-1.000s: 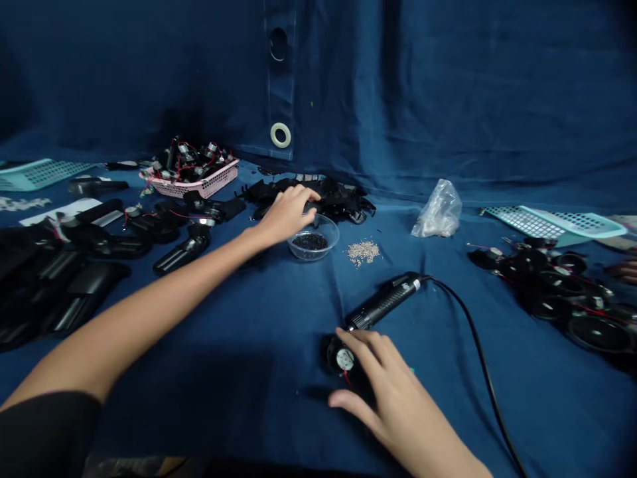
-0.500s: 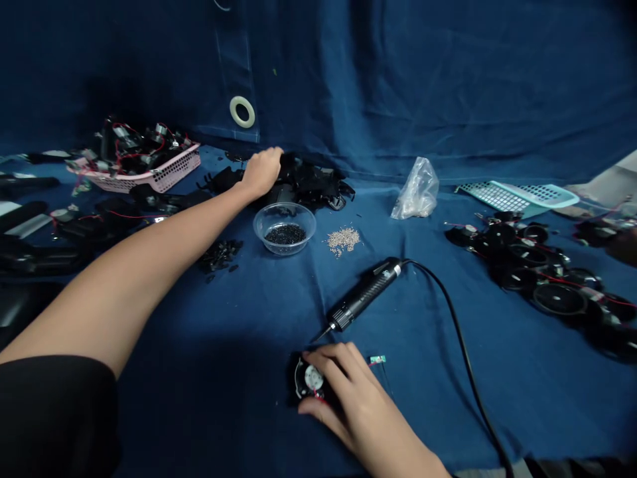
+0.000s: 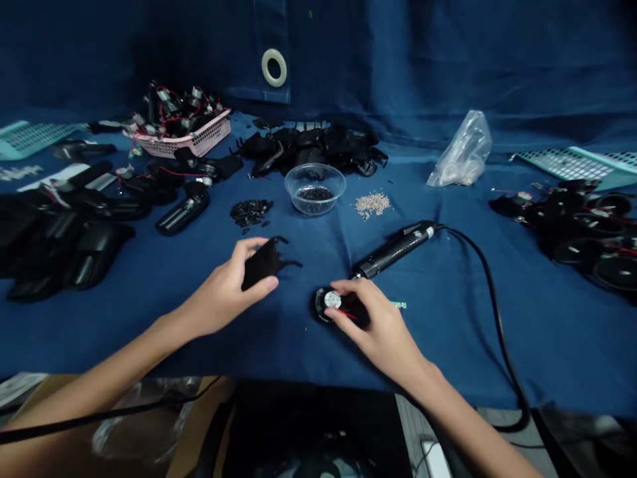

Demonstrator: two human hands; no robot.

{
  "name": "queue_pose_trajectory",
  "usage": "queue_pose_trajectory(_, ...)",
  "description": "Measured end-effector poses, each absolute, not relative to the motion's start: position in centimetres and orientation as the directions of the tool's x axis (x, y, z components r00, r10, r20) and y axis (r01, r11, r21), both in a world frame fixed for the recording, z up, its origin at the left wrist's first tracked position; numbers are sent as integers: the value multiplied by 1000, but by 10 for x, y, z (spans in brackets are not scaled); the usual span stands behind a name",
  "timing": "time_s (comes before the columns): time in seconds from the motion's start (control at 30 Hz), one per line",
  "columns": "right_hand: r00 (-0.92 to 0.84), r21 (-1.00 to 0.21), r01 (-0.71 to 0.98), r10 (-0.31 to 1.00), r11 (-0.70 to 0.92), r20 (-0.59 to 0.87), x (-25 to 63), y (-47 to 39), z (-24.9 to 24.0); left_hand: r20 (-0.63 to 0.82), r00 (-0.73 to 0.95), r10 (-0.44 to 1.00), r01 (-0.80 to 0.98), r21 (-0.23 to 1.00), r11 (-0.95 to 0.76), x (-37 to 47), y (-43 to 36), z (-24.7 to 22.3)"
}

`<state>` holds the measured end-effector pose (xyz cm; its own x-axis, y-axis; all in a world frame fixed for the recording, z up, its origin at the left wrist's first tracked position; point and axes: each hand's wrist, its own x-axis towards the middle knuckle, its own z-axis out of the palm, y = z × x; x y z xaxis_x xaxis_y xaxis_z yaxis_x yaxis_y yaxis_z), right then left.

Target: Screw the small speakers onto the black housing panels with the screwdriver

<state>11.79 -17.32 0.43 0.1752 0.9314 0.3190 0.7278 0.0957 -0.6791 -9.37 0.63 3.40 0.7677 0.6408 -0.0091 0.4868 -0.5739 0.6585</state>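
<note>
My left hand is closed on a black plastic shell with prongs pointing right, held above the blue cloth. To its right, my right hand grips a round black motor housing with a pale round motor face and red wires. A small green circuit board shows just beyond the right hand. Behind that hand lies a black electric screwdriver, its tip partly hidden by the fingers. The part of the housing under my palm is hidden.
A clear bowl of small black screws stands between black bits and silver screws. Farther back are a heap of black shells, a pink basket and a plastic bag. Black housings lie right, handle parts left.
My left hand has come back from the heap of black shells with one shell in it. My right hand still holds the motor housing. The camera view has shifted.
</note>
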Motion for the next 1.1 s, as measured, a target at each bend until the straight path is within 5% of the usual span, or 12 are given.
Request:
queue_pose_trajectory(0.17,159,-675,726,924,128,347,118,-175,4,26,907,420,357,481,-801,-110,-18,22)
queue_pose_trajectory(0.3,169,-679,725,926,117,339,117,-175,3,130,940,316,226,456,-861,-103,-26,18)
queue_pose_trajectory(0.57,154,-667,735,928,122,340,118,-174,2,320,922,217,86,377,-922,-85,-29,17)
queue_pose_trajectory(1.1,129,-662,730,917,170,378,121,-172,0,386,917,105,54,141,-989,-81,-35,13)
